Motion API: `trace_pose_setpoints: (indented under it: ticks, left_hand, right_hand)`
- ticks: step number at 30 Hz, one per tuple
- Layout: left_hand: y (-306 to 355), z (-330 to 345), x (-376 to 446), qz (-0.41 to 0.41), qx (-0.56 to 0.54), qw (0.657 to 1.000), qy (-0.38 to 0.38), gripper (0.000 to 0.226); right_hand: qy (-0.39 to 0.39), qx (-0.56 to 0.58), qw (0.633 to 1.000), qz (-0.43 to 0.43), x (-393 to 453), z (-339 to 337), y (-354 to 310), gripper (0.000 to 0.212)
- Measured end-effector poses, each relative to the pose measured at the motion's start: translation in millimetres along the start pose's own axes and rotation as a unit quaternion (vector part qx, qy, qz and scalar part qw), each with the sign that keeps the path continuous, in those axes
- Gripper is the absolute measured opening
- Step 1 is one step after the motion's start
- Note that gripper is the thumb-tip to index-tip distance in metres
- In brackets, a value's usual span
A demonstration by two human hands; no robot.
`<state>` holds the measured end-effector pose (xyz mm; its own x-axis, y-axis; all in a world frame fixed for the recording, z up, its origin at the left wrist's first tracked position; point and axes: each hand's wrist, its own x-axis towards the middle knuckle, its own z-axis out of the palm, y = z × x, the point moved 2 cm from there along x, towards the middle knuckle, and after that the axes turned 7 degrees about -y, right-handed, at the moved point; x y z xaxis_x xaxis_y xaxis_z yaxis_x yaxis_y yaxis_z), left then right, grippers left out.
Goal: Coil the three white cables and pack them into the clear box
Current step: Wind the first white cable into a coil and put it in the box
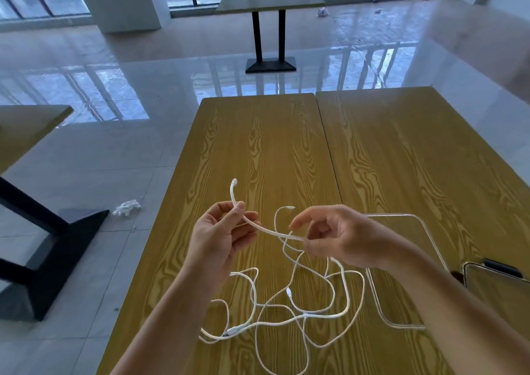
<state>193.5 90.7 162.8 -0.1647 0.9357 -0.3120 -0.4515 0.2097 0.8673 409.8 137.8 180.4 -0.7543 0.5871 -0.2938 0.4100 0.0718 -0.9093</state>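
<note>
White cables (286, 317) lie tangled in loose loops on the wooden table (258, 145) in front of me. My left hand (220, 234) pinches one cable near its end, and the plug (233, 182) sticks up above the fingers. My right hand (335, 234) pinches the same cable (269, 230) a short way along, so a curved stretch spans between the hands above the table. The clear box (401, 274) lies on the table to the right, partly hidden behind my right forearm.
A phone (493, 288) lies near the table's right edge beside the box. Two tabletops meet at a seam (324, 145). Left of the table are a black table base (57, 245) and a crumpled white scrap (126, 207) on the tiled floor.
</note>
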Motion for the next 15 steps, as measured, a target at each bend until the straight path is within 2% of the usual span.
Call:
trace_pose_setpoints:
  ticks: [3, 7, 9, 12, 14, 15]
  left_hand:
    - [1.6, 8.6, -2.4, 0.001, 0.014, 1.000, -0.025, 0.008]
    - [1.2, 8.4, -2.9, 0.000, 0.066, 0.997, -0.042, 0.016]
    - [0.2, 3.1, -1.4, 0.021, 0.109, 0.994, -0.015, 0.022]
    - [-2.2, -8.1, 0.3, 0.103, 0.221, 0.969, 0.037, 0.014]
    - [-3.5, -10.1, 1.3, 0.141, 0.301, 0.943, 0.024, 0.015]
    - [-4.7, -8.7, 1.9, 0.147, 0.317, 0.937, -0.010, 0.016]
  right_hand:
    - [0.001, -0.030, 1.000, 0.002, 11.1, 16.6, -6.7, 0.028]
    - [0.079, -0.065, 0.994, -0.049, 17.1, 25.4, -18.1, 0.008]
    - [0.105, -0.040, 0.991, -0.068, 14.9, 22.7, -23.2, 0.012]
    - [0.131, 0.032, 0.988, -0.082, 9.6, 15.1, -28.0, 0.014]
    - [0.133, 0.101, 0.982, -0.085, 7.3, 11.4, -29.0, 0.016]
    - [0.130, 0.127, 0.980, -0.085, 6.4, 10.4, -29.3, 0.017]
